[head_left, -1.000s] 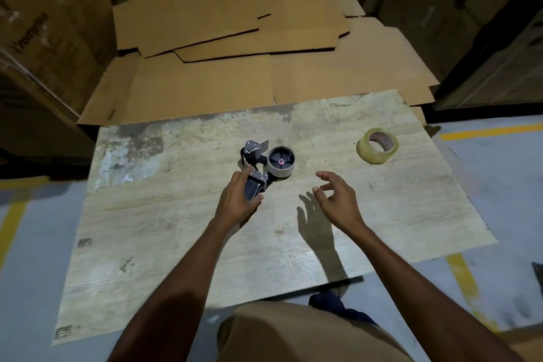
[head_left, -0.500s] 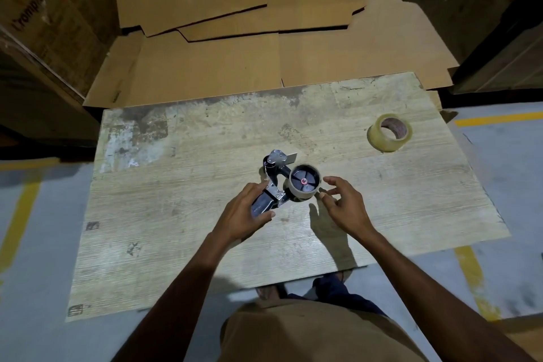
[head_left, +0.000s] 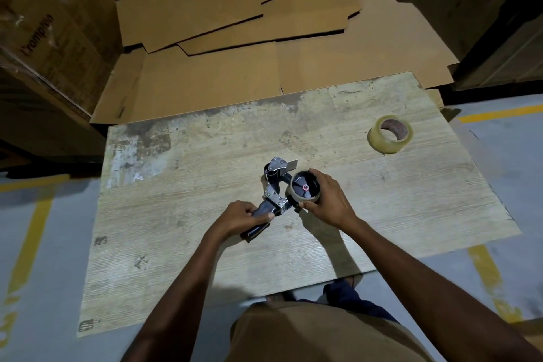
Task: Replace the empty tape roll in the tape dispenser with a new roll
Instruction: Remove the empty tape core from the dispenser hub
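Observation:
A black and metal tape dispenser (head_left: 274,185) sits over the middle of the worn wooden board (head_left: 182,214). My left hand (head_left: 238,219) grips its dark handle. On the dispenser's hub sits the empty tape roll (head_left: 304,198), a pale cardboard core. My right hand (head_left: 329,200) curls around that core, thumb at its near side and fingers over its far side. A new roll of clear tape (head_left: 389,138) lies alone near the board's far right corner, well away from both hands.
Flattened cardboard sheets (head_left: 235,47) lie beyond the board's far edge. Stacked cartons (head_left: 50,23) rise at the left and dark boxes at the right. Grey floor with yellow lines (head_left: 29,238) surrounds the board. My knees are at the near edge.
My left hand has kept hold of the dispenser handle as the view shifted. My right hand moved in from the right and closed around the empty core.

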Demonstrator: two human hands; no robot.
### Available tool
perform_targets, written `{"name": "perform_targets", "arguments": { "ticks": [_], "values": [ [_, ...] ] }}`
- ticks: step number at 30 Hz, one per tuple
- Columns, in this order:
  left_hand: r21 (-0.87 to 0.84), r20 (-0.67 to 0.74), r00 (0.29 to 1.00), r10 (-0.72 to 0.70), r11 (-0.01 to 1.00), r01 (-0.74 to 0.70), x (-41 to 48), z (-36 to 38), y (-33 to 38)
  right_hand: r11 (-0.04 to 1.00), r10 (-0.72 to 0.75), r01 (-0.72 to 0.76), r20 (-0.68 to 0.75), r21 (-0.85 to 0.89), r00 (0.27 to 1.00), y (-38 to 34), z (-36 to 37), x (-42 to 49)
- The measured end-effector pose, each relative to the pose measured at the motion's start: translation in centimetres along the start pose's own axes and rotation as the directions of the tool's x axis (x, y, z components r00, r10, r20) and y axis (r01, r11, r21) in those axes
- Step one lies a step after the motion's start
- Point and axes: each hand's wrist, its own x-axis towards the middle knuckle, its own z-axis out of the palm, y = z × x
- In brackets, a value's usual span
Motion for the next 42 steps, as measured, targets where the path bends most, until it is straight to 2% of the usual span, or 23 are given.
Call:
{"name": "perform_targets", "arguments": {
  "ticks": [4,7,9,12,15,18,20,22,25,27,29,31,32,35,37,38,40,42],
  "values": [
    [-0.175,0.028,0.998,-0.059,0.982,0.063,-0.7,-0.9,-1.0,1.000,-0.017,0.017,-0.031,-0.012,0.999,0.2,0.0,0.0],
    [-0.336,0.025,0.996,-0.087,0.937,0.091,-1.7,-0.9,-1.9,1.000,-0.010,0.009,-0.142,-0.006,0.990,0.0,0.2,-0.8],
    [-0.388,0.009,0.997,-0.077,0.919,0.074,-2.2,-0.7,-2.4,0.999,-0.014,0.024,-0.216,0.044,0.976,-0.5,0.4,-1.8],
    [-0.445,-0.050,0.996,-0.067,0.895,0.038,-2.6,0.4,-2.1,0.998,-0.054,0.062,-0.314,0.015,0.948,-0.6,1.0,-2.7],
    [-0.482,-0.100,0.994,-0.051,0.876,-0.004,-2.2,2.6,-0.9,0.999,0.028,-0.011,-0.391,0.046,0.920,-0.2,1.6,-3.1],
    [-0.447,-0.069,0.997,0.021,0.893,-0.049,-1.7,4.6,0.7,0.976,0.180,-0.103,-0.438,0.194,0.881,-0.2,1.9,-3.6],
    [-0.383,-0.116,0.989,0.089,0.915,-0.127,-1.2,5.1,1.2,0.935,0.294,-0.175,-0.401,0.307,0.868,-0.6,2.2,-4.0],
    [-0.252,-0.290,0.945,0.148,0.941,-0.225,-0.5,4.8,1.3,0.866,0.423,-0.284,-0.302,0.411,0.854,-1.2,2.6,-4.1],
    [0.110,-0.566,0.780,0.269,0.962,-0.252,0.6,2.9,0.5,0.704,0.587,-0.462,-0.076,0.539,0.806,-2.1,3.4,-3.6],
    [0.225,-0.643,0.695,0.322,0.947,-0.231,1.2,1.3,0.5,0.555,0.635,-0.559,0.120,0.617,0.763,-3.2,3.5,-3.0],
    [0.282,-0.651,0.671,0.355,0.934,-0.220,1.4,0.2,0.7,0.290,0.588,-0.631,0.386,0.720,0.711,-4.2,3.7,-2.3],
    [0.352,-0.632,0.662,0.403,0.910,-0.218,1.5,-0.4,0.8,0.047,0.462,-0.630,0.542,0.775,0.702,-4.7,4.5,-1.3],
    [0.387,-0.612,0.662,0.433,0.894,-0.226,1.5,-0.5,1.0,-0.008,0.437,-0.618,0.559,0.786,0.705,-4.9,5.0,-0.9],
    [0.485,-0.493,0.681,0.541,0.821,-0.300,1.9,-0.6,1.8,-0.036,0.482,-0.535,0.484,0.844,0.730,-5.6,5.8,-0.1],
    [0.361,-0.424,0.758,0.496,0.860,-0.361,2.1,-0.5,2.5,-0.002,0.524,-0.491,0.419,0.871,0.741,-6.0,5.3,-0.2],
    [0.203,-0.403,0.811,0.424,0.905,-0.373,2.0,-0.4,3.1,0.009,0.522,-0.510,0.431,0.860,0.736,-5.9,4.9,-0.5],
    [-0.105,-0.322,0.898,0.298,0.932,-0.347,1.7,-0.1,4.4,0.016,0.538,-0.547,0.454,0.837,0.710,-5.7,4.1,-0.8],
    [-0.221,-0.271,0.924,0.272,0.916,-0.334,1.4,0.4,5.5,0.058,0.586,-0.558,0.424,0.828,0.691,-5.0,3.2,-1.0]
  ]
}}
